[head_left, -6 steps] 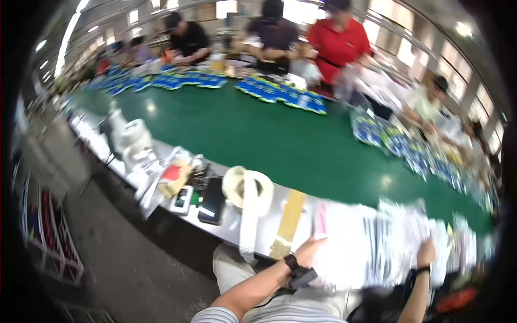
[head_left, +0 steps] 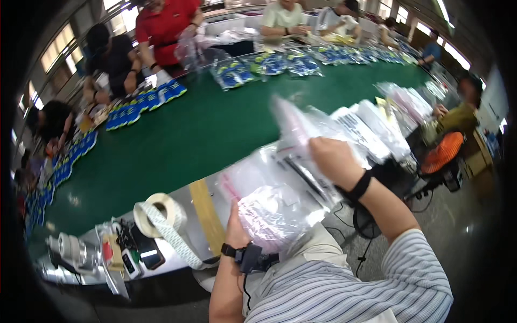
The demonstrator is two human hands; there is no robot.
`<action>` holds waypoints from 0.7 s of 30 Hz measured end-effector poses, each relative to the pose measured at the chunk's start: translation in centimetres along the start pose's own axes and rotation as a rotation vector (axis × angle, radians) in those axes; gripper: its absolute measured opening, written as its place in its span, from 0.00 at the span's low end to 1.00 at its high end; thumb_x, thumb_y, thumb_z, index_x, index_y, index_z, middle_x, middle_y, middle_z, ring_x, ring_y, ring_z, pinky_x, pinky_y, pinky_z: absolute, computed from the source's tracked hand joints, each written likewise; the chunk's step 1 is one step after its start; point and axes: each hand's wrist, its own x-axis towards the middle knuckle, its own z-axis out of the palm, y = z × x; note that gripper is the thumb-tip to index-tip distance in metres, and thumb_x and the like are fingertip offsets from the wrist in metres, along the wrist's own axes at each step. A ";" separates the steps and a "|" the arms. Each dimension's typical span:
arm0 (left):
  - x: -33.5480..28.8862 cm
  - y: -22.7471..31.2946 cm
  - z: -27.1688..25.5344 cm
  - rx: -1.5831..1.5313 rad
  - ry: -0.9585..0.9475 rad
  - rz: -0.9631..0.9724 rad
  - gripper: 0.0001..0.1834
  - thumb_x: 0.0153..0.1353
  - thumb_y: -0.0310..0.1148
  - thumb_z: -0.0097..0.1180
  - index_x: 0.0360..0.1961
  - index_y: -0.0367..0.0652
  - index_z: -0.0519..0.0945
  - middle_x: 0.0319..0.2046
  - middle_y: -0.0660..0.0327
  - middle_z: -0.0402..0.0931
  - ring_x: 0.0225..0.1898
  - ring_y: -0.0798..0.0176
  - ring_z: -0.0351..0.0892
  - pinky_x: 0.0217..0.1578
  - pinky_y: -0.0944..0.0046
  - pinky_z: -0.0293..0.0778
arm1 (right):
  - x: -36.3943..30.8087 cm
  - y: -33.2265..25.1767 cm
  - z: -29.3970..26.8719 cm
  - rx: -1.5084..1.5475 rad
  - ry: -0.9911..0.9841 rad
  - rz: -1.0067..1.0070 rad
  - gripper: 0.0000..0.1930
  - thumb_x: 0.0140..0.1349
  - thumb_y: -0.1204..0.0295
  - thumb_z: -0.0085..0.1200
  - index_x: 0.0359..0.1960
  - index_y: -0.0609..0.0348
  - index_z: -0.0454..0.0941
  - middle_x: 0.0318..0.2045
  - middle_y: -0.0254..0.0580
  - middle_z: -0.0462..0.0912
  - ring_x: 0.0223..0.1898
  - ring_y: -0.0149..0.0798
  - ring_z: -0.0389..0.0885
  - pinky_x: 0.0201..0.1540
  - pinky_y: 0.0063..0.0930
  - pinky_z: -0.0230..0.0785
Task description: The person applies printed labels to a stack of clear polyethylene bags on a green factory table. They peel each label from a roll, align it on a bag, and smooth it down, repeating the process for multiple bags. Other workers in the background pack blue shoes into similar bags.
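A pile of clear plastic bags [head_left: 269,215] lies at the near edge of the table, with pink strips and some print showing. My left hand [head_left: 235,229] grips its left edge, the fingers partly hidden by the plastic. Over the pile's far right part, my right hand [head_left: 336,160] is closed on a clear plastic bag [head_left: 291,119], which stands up and is blurred by motion. More packed bags [head_left: 358,129] lie in a row just beyond my right hand.
Left of the pile are a cardboard strip [head_left: 205,212], a label roll [head_left: 161,215] and a phone [head_left: 148,247]. Across the green table [head_left: 215,129] people handle blue pieces [head_left: 145,107]. An orange fan [head_left: 441,152] stands at right.
The view has swung to the right. My right hand has come from the right end of the bags closer to my left hand, and a bag is now raised in it.
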 end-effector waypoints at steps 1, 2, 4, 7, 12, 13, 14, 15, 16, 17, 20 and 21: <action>-0.2 -0.2 1.6 0.128 0.051 0.084 0.36 0.66 0.58 0.32 0.59 0.34 0.63 0.55 0.50 0.68 0.54 0.51 0.69 0.56 0.53 0.66 | -0.5 -3.6 0.8 0.108 -0.025 -0.020 0.08 0.55 0.72 0.51 0.35 0.60 0.72 0.30 0.47 0.78 0.33 0.45 0.79 0.32 0.37 0.72; 0.0 -0.5 2.5 0.248 0.098 0.183 0.38 0.65 0.60 0.31 0.60 0.34 0.61 0.56 0.49 0.66 0.56 0.51 0.67 0.57 0.53 0.64 | -1.1 -5.2 1.2 0.218 -0.046 -0.054 0.08 0.54 0.73 0.51 0.35 0.61 0.72 0.27 0.47 0.77 0.31 0.43 0.80 0.32 0.36 0.73; 1.4 -0.8 -0.3 0.195 0.000 0.096 0.40 0.64 0.63 0.30 0.60 0.35 0.60 0.54 0.51 0.67 0.56 0.52 0.67 0.57 0.53 0.64 | -2.6 -6.6 2.6 0.125 -0.063 -0.214 0.10 0.48 0.74 0.52 0.33 0.61 0.70 0.24 0.45 0.76 0.24 0.47 0.80 0.24 0.36 0.73; 1.5 -1.1 -2.0 0.192 0.048 0.096 0.33 0.66 0.57 0.36 0.55 0.36 0.66 0.46 0.55 0.73 0.48 0.57 0.73 0.51 0.56 0.69 | -3.3 -10.3 5.4 0.284 -0.186 -0.284 0.11 0.51 0.68 0.53 0.32 0.62 0.70 0.28 0.50 0.77 0.27 0.50 0.80 0.27 0.40 0.73; 2.1 -0.3 -4.1 0.449 0.190 0.066 0.14 0.60 0.30 0.52 0.45 0.34 0.73 0.36 0.56 0.78 0.35 0.61 0.79 0.39 0.63 0.76 | -3.2 -7.3 3.4 0.705 -0.046 -0.331 0.15 0.55 0.58 0.57 0.36 0.55 0.76 0.31 0.42 0.79 0.32 0.44 0.80 0.33 0.35 0.73; 1.7 -0.7 -2.5 0.385 0.212 0.082 0.14 0.60 0.29 0.52 0.45 0.34 0.73 0.36 0.56 0.78 0.35 0.60 0.79 0.39 0.62 0.76 | -2.8 -5.4 3.0 0.703 0.041 -0.205 0.13 0.54 0.60 0.59 0.34 0.54 0.77 0.31 0.40 0.80 0.32 0.44 0.80 0.32 0.33 0.72; 1.6 -1.0 -1.5 0.320 0.225 0.094 0.13 0.59 0.28 0.52 0.45 0.34 0.73 0.37 0.55 0.78 0.36 0.60 0.79 0.39 0.62 0.76 | -2.5 -2.9 2.6 0.628 0.182 -0.106 0.12 0.54 0.61 0.60 0.33 0.55 0.77 0.31 0.40 0.80 0.30 0.43 0.79 0.31 0.31 0.72; 1.8 -1.0 -1.9 0.282 0.217 0.126 0.12 0.58 0.26 0.52 0.44 0.34 0.74 0.37 0.55 0.78 0.37 0.60 0.79 0.40 0.62 0.76 | -2.1 0.3 3.1 0.505 0.275 0.014 0.12 0.54 0.61 0.60 0.32 0.56 0.77 0.31 0.40 0.80 0.32 0.43 0.79 0.34 0.33 0.71; 1.7 -1.1 -1.6 0.299 0.215 0.131 0.13 0.58 0.25 0.52 0.45 0.34 0.73 0.37 0.56 0.78 0.37 0.60 0.79 0.40 0.62 0.75 | -2.1 3.9 3.7 0.321 0.374 0.123 0.15 0.54 0.59 0.59 0.34 0.58 0.76 0.31 0.43 0.78 0.36 0.48 0.76 0.37 0.36 0.70; 1.3 -1.0 -1.3 0.317 0.216 0.142 0.13 0.58 0.25 0.51 0.45 0.34 0.73 0.37 0.56 0.78 0.37 0.60 0.79 0.40 0.63 0.75 | -2.6 6.3 3.7 0.224 0.335 0.253 0.19 0.52 0.58 0.60 0.36 0.62 0.75 0.36 0.45 0.76 0.41 0.49 0.74 0.40 0.37 0.70; 1.8 -1.4 -1.4 0.334 0.200 0.177 0.12 0.58 0.25 0.51 0.44 0.35 0.73 0.36 0.57 0.77 0.36 0.61 0.79 0.39 0.63 0.75 | -5.5 6.4 3.8 0.101 0.201 0.039 0.32 0.43 0.53 0.65 0.45 0.64 0.72 0.45 0.48 0.73 0.48 0.50 0.70 0.47 0.38 0.67; 2.3 -1.3 -2.4 0.344 0.195 0.157 0.11 0.58 0.25 0.51 0.43 0.35 0.73 0.36 0.57 0.77 0.35 0.61 0.78 0.39 0.63 0.75 | -5.9 6.3 4.9 0.114 0.081 0.037 0.35 0.42 0.55 0.67 0.51 0.60 0.70 0.50 0.50 0.71 0.55 0.54 0.66 0.54 0.43 0.62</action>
